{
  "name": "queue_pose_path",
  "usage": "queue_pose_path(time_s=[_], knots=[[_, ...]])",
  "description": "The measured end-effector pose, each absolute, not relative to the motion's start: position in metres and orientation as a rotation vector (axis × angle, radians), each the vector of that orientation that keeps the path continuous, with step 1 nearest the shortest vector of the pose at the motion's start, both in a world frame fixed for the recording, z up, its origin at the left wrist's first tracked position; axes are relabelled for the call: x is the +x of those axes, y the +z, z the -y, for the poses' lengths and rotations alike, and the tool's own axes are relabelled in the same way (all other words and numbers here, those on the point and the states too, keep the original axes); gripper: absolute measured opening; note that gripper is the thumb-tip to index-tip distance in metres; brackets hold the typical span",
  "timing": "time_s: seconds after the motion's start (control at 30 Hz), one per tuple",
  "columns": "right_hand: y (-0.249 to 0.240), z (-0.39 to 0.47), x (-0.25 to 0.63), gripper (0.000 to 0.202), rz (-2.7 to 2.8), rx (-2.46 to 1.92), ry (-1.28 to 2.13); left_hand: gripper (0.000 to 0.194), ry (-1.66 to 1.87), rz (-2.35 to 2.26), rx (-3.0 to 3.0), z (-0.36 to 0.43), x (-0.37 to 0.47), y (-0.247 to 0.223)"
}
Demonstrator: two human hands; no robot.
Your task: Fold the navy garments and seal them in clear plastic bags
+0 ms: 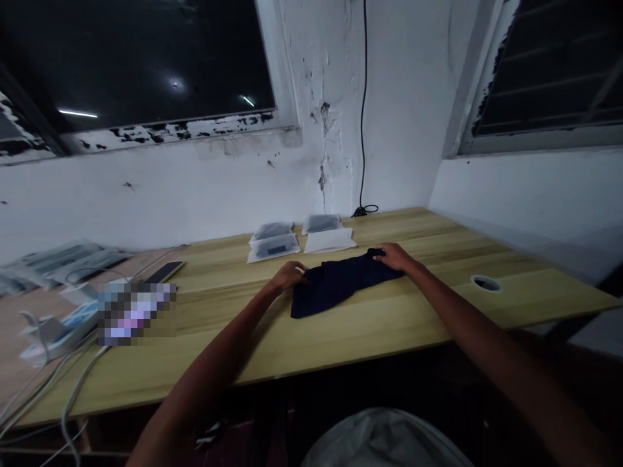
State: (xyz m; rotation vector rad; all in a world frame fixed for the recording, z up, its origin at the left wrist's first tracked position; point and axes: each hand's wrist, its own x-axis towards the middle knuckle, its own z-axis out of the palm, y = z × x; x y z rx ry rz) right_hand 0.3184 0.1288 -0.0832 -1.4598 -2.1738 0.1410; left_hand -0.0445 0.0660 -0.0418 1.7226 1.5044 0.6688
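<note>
While both bare forearms reach over the pale wood-grain worktop [389, 337], the head view shows one piece of work under way. A dark navy piece of soft cloth [343, 284] lies midway between the worktop's front edge and its back edge, stretched out lengthwise as a long, low shape, its left end wider.

The two hands are well apart. The left hand [288, 276] is at the cloth's left end, fingertips by the far corner; I can't tell from here whether they pinch it or just rest there. The right hand [392, 256] has thumb and fingers closed on the far right corner, where the fabric bunches a little.

How far along is it? The cloth looks fairly flat, apart from that bunching, and it lies outside any wrapping. Toward the back edge sit four flat, whitish, frosted packets [275, 248] in two pairs, one behind another; the front right one looks plain white, the rest show something darker through the film. I'd judge those darker ones filled, though what is inside is too dim to name. How much remains I can't say.

By the worktop's left side are a black phone [164, 273] and a white power strip [61, 338]; toward its right edge, a round white-rimmed hole [487, 284].
</note>
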Motion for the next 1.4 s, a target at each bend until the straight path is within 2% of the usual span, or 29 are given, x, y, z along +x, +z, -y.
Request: queue_pose_path(time_s=[0.33, 0.73, 1.0, 1.4], knots=[[-0.082, -0.127, 0.317, 0.028, 2.2, -1.522, 0.078, 0.011, 0.647, -1.66, 1.958, -0.077, -0.058, -0.046], [-0.078, -0.125, 0.315, 0.024, 2.162, -1.528, 0.066, 0.009, 0.705, -1.614, 2.228, -0.07, -0.047, -0.048], [-0.077, -0.122, 0.314, 0.022, 2.16, -1.548, 0.057, 0.033, 0.853, -1.546, 2.019, -0.075, -0.051, -0.055], [-0.077, -0.121, 0.311, 0.022, 2.192, -1.64, 0.111, 0.027, 0.789, -1.538, 2.038, -0.071, -0.049, -0.047]])
